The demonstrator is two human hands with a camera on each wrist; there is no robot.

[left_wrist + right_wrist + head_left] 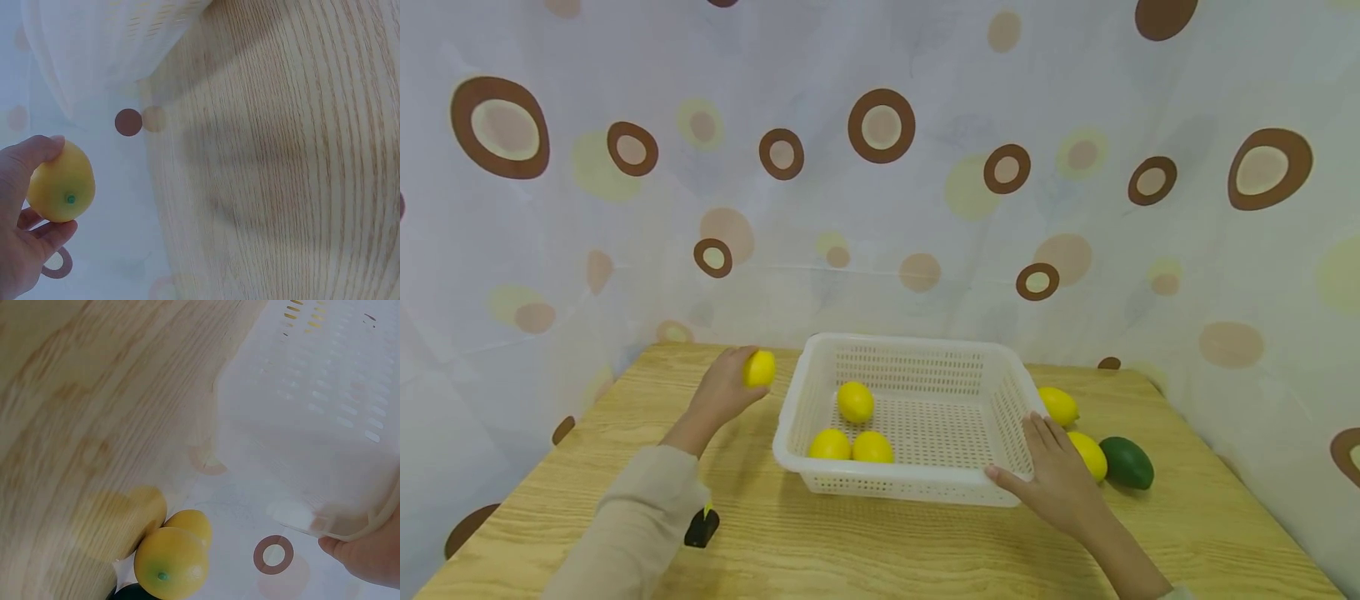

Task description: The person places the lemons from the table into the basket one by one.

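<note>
My left hand [727, 387] holds a yellow lemon [760, 369] between thumb and fingers, above the table just left of a white plastic basket [910, 473]. In the left wrist view, the green stem end of the held lemon [62, 184] shows. Inside the basket, toward its left side, lie three lemons [855, 402]. My right hand [1060, 479] rests on the basket's front right corner, its fingers laid straight over the right rim and its thumb on the front rim. The right wrist view shows part of that hand [369, 556] against the rim.
Right of the basket, two lemons [1090, 457] and a dark green oval fruit [1127, 463] lie on the wooden table [850, 554]. Beside the left sleeve is a small black object [702, 527] with a yellow bit. A dotted curtain [955, 258] hangs behind the table.
</note>
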